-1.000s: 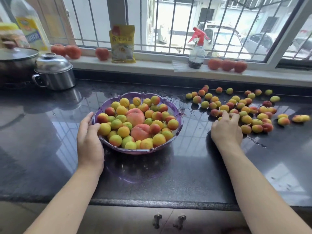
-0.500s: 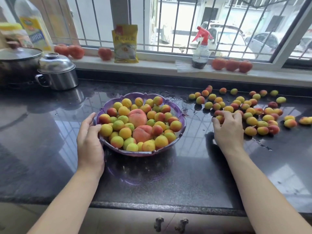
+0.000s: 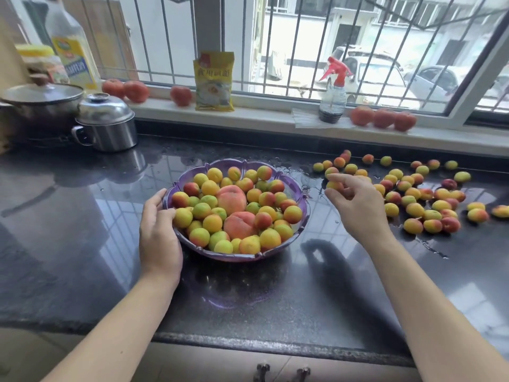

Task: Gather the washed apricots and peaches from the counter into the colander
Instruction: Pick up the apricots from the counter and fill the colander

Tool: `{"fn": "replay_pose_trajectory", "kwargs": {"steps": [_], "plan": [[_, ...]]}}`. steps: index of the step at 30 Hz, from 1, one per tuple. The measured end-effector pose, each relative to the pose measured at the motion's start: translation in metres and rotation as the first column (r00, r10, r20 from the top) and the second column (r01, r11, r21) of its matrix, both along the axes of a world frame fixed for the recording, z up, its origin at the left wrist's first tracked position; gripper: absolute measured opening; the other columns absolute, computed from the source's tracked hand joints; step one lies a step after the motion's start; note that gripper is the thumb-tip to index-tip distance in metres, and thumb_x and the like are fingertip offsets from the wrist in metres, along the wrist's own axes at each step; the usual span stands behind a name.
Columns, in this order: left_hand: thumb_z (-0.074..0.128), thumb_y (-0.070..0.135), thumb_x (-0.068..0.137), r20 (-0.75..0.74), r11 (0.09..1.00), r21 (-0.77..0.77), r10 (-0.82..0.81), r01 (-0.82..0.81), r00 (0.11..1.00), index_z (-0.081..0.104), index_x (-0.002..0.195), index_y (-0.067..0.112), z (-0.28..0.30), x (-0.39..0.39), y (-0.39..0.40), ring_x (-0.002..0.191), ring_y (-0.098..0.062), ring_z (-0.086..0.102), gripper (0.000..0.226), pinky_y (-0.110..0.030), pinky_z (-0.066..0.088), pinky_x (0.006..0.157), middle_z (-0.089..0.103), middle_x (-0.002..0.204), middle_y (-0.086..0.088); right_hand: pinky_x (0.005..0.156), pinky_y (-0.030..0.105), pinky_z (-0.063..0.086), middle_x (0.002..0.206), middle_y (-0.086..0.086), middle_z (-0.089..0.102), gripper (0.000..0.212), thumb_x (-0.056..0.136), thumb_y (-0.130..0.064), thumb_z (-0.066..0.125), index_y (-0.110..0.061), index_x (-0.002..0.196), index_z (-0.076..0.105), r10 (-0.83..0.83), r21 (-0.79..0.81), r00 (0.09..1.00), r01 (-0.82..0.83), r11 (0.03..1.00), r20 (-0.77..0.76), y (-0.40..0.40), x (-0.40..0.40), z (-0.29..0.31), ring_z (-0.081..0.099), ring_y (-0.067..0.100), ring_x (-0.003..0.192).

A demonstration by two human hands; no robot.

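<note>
A purple colander (image 3: 302,206) stands mid-counter, heaped with several yellow-red apricots and two larger peaches (image 3: 230,199). My left hand (image 3: 159,232) grips its left rim, thumb over the edge. My right hand (image 3: 355,201) is lifted just right of the colander, fingers closed on an apricot (image 3: 334,185). Several more loose apricots (image 3: 414,209) lie scattered on the wet black counter to the right, stretching back toward the wall.
A steel pot (image 3: 106,125) and a larger lidded pan (image 3: 38,104) stand at the back left. On the sill are tomatoes (image 3: 383,117), a yellow packet (image 3: 213,81), a spray bottle (image 3: 332,102) and an oil bottle (image 3: 72,48). The counter's front edge (image 3: 248,343) runs below.
My right hand closed on fruit in the pile, then lifted and moved left toward the colander with an apricot. My left hand stayed on the rim.
</note>
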State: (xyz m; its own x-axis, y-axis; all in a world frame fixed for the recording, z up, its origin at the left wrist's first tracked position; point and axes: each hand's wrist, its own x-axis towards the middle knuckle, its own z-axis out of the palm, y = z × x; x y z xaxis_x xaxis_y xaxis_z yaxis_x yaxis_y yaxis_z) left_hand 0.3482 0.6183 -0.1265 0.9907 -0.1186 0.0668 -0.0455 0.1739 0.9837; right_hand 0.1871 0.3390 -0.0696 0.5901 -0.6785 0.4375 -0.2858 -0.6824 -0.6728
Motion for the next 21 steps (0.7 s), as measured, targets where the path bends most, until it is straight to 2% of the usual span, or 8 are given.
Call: {"fn": "replay_pose_trajectory", "kwargs": {"steps": [2,3,6,8,13,17,21], "plan": [[0.051,0.038,0.088,-0.009,1.000,0.011,0.005,-0.005,1.000,0.067,0.121,0.048,0.001,0.002,0.001,0.123,-0.015,0.066,0.038,-0.051,0.052,0.110,0.071,0.126,0.015,0.077,0.019,0.053,0.116,0.001,0.063,0.034,0.093,-0.021,0.072,-0.027,0.126,0.067,0.147,0.117,0.989,-0.144,0.983,-0.023,0.010,0.019,0.023,0.065,0.012,0.097],[0.051,0.039,0.087,-0.013,1.000,0.016,0.005,-0.004,1.000,0.066,0.121,0.049,0.001,0.002,0.002,0.123,-0.015,0.065,0.038,-0.050,0.052,0.111,0.071,0.126,0.016,0.077,0.020,0.053,0.118,0.001,0.060,0.034,0.093,-0.021,0.071,-0.028,0.126,0.068,0.215,0.136,0.975,-0.205,0.969,-0.062,0.016,0.029,0.032,0.064,0.012,0.097],[0.050,0.038,0.086,-0.019,1.000,0.010,0.012,-0.011,1.000,0.064,0.128,0.043,0.002,0.000,0.002,0.123,-0.012,0.065,0.044,-0.048,0.052,0.111,0.069,0.124,0.019,0.085,0.029,0.055,0.116,-0.005,0.059,0.037,0.094,-0.022,0.071,-0.026,0.130,0.064,0.323,0.031,0.913,-0.326,0.945,-0.250,0.031,0.059,0.050,0.062,0.012,0.100],[0.050,0.034,0.086,-0.015,1.000,0.002,0.012,-0.012,1.000,0.063,0.128,0.040,0.006,-0.001,0.001,0.120,-0.008,0.064,0.044,-0.045,0.053,0.110,0.068,0.120,0.023,0.081,0.026,0.055,0.110,-0.008,0.063,0.038,0.094,-0.023,0.071,-0.025,0.130,0.060,0.322,-0.043,0.891,-0.354,0.934,-0.319,0.037,0.075,0.052,0.063,0.012,0.097],[0.047,0.036,0.087,0.003,1.000,0.008,-0.005,0.005,1.000,0.058,0.132,0.038,0.011,-0.005,0.002,0.114,0.000,0.061,0.047,-0.035,0.053,0.104,0.062,0.119,0.027,0.079,0.030,0.059,0.111,-0.003,0.070,0.026,0.094,-0.028,0.069,-0.023,0.120,0.068,0.262,-0.169,0.826,-0.389,0.906,-0.499,0.043,0.100,0.043,0.066,0.016,0.094],[0.047,0.037,0.087,-0.001,1.000,0.025,-0.006,0.006,1.000,0.058,0.132,0.039,0.011,-0.004,0.003,0.116,-0.002,0.062,0.047,-0.041,0.053,0.107,0.064,0.118,0.025,0.079,0.035,0.060,0.104,-0.003,0.069,0.023,0.092,-0.034,0.070,-0.024,0.112,0.073,0.172,-0.260,0.869,-0.319,0.911,-0.463,0.048,0.105,0.036,0.064,0.016,0.091],[0.047,0.037,0.087,0.005,1.000,0.025,0.000,0.000,1.000,0.059,0.136,0.035,0.011,-0.004,0.002,0.116,-0.004,0.062,0.051,-0.042,0.054,0.108,0.064,0.121,0.023,0.078,0.035,0.060,0.102,-0.003,0.071,0.021,0.092,-0.034,0.070,-0.022,0.109,0.074,0.148,-0.252,0.892,-0.275,0.928,-0.428,0.051,0.106,0.032,0.065,0.015,0.089]]}}
